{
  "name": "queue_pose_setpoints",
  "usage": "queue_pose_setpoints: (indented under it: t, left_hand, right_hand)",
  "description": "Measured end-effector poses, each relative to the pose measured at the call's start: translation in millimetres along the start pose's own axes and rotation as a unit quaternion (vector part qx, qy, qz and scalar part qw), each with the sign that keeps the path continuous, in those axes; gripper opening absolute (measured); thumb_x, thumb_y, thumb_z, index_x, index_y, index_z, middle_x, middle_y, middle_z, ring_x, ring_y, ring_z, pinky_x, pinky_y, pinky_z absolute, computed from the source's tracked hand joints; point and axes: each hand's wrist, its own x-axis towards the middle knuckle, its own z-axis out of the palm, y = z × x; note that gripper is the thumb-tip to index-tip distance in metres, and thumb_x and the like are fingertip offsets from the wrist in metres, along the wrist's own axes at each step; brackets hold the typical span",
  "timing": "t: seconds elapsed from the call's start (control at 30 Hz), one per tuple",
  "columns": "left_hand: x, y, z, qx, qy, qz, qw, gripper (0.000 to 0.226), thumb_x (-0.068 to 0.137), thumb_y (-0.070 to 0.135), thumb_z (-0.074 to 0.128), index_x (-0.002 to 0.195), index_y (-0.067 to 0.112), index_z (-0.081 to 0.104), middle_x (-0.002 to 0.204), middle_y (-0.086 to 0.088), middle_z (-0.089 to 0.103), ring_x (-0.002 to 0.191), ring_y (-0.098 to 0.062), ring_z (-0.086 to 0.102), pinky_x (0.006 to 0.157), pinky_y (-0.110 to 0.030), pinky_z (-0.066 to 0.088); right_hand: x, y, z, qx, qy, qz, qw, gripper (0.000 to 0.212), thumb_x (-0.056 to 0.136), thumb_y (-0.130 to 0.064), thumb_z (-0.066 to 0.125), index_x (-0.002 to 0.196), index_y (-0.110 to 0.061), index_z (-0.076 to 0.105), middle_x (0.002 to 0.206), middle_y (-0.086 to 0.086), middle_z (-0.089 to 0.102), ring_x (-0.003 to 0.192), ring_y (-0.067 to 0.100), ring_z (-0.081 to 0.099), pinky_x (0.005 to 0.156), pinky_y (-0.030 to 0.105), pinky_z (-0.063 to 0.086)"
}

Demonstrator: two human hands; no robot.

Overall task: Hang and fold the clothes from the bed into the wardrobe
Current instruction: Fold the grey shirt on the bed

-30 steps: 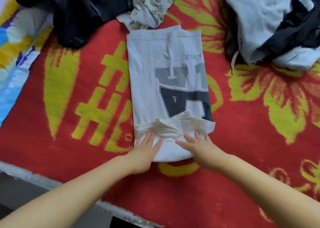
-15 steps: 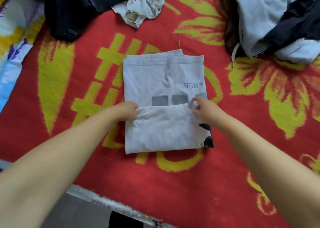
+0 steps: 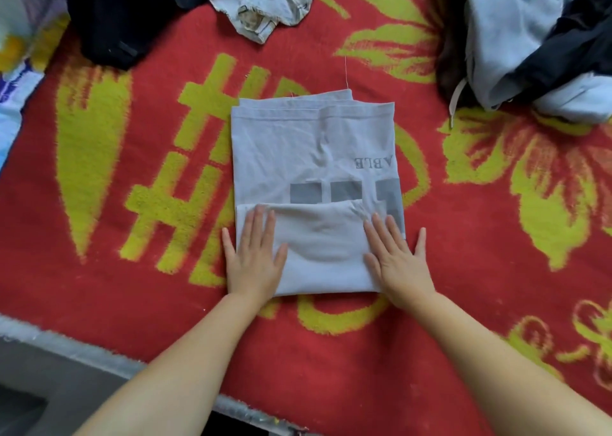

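Note:
A white T-shirt (image 3: 298, 147) with a grey print lies partly folded on the red and yellow blanket (image 3: 463, 237) of the bed. Its near end is folded up over the middle. My left hand (image 3: 253, 256) presses flat on the left side of that folded flap, fingers straight. My right hand (image 3: 395, 256) presses flat on the flap's right side, with the outer fingers over the edge on the blanket. The wardrobe is not in view.
Dark clothes (image 3: 126, 15) lie heaped at the back left, with a pale patterned garment (image 3: 271, 1) beside them. A pile of light blue and dark garments (image 3: 530, 31) sits at the back right. The bed's near edge (image 3: 66, 346) runs along the lower left.
My hands carried the shirt's near end up and over the middle, then let go of it. Both now lie flat on the folded flap, nearer to me.

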Motion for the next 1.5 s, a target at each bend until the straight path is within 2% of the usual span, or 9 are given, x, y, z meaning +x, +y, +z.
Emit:
queue_pose_setpoints:
  t: [0.1,0.27,0.37,0.5,0.67,0.77,0.9,1.33,1.5]
  left_hand:
    - [2,-25,-12,-0.001,0.013,-0.030,0.999,0.066,0.091,0.045,0.030,0.148,0.012,0.023,0.155,-0.012,0.026,0.145,-0.023,0.015,0.108,-0.063,0.016]
    - [-33,-35,-24,0.056,0.010,0.252,0.966,0.090,0.080,0.055,0.043,0.151,0.011,0.009,0.159,-0.013,0.007,0.148,-0.023,0.002,0.110,-0.060,0.017]
    - [-46,-24,-13,0.087,-0.064,0.210,0.972,0.102,0.062,0.044,0.066,0.147,0.006,0.025,0.155,-0.018,0.022,0.147,-0.027,0.005,0.109,-0.059,0.021]
    - [-28,-8,-18,0.088,-0.062,0.150,0.983,0.062,0.078,0.012,0.035,0.139,0.002,0.038,0.145,-0.023,0.040,0.134,-0.032,0.041,0.102,-0.059,0.035]
    - [-27,-7,-59,0.075,-0.137,0.215,0.964,0.065,0.075,-0.003,0.024,0.137,-0.002,0.045,0.146,-0.028,0.030,0.131,-0.042,0.043,0.102,-0.052,0.039]
    - [-37,-16,-96,-0.041,-0.414,0.175,0.892,0.067,0.087,-0.002,0.031,0.152,0.015,0.021,0.159,-0.006,0.013,0.145,-0.023,0.020,0.116,-0.030,0.017]
    - [5,-23,-145,-0.135,-0.537,0.148,0.819,0.023,0.077,0.009,0.041,0.090,0.016,0.059,0.087,-0.004,0.059,0.077,-0.013,0.050,0.063,-0.024,0.037]
    - [123,-39,-102,-0.390,-0.136,-0.239,0.878,0.011,0.087,0.010,0.051,0.096,0.010,0.058,0.082,-0.005,0.055,0.084,-0.022,0.052,0.061,-0.028,0.036]
    - [72,-7,-76,-0.333,0.051,-0.239,0.911,0.047,0.093,0.026,0.053,0.134,0.010,0.039,0.128,-0.018,0.054,0.115,-0.036,0.052,0.089,-0.041,0.042]
  right_hand:
    - [-5,8,-13,-0.023,-0.003,-0.014,1.000,0.054,0.102,-0.044,0.009,0.146,-0.018,0.029,0.153,0.003,0.032,0.141,0.025,0.031,0.097,0.073,0.031]
    - [-19,-8,-17,-0.091,0.016,-0.196,0.976,0.093,0.072,-0.050,0.056,0.151,-0.025,0.016,0.157,0.008,0.022,0.145,0.032,0.016,0.102,0.072,0.019]
    - [-12,-12,-14,-0.112,-0.047,-0.153,0.981,0.116,0.047,-0.040,0.080,0.149,-0.025,0.026,0.154,0.007,0.027,0.139,0.039,0.026,0.092,0.076,0.027]
    - [-5,-20,-21,-0.100,-0.062,-0.101,0.988,0.102,0.053,-0.002,0.076,0.143,-0.025,0.034,0.150,0.009,0.037,0.129,0.048,0.043,0.082,0.075,0.038]
    - [-17,-25,-64,0.000,-0.186,-0.133,0.973,0.086,0.084,0.008,0.037,0.152,-0.035,0.010,0.162,-0.003,-0.001,0.147,0.033,0.010,0.111,0.049,0.028]
    - [-30,-31,-108,0.104,-0.341,-0.143,0.923,0.071,0.087,0.003,0.034,0.146,-0.036,0.031,0.152,-0.008,0.033,0.128,0.015,0.043,0.095,0.013,0.038]
    - [-7,-23,-147,0.102,-0.435,-0.124,0.886,0.028,0.084,-0.006,0.043,0.083,-0.031,0.054,0.084,-0.008,0.059,0.073,0.012,0.051,0.062,0.026,0.038]
    - [118,3,-112,0.320,0.056,0.184,0.928,0.042,0.092,-0.025,0.058,0.132,-0.015,0.051,0.126,0.008,0.055,0.101,0.022,0.053,0.077,0.028,0.038]
    - [70,-49,-103,0.147,0.221,0.067,0.962,0.061,0.089,-0.022,0.061,0.145,-0.010,0.038,0.149,0.022,0.033,0.139,0.040,0.029,0.107,0.054,0.032]
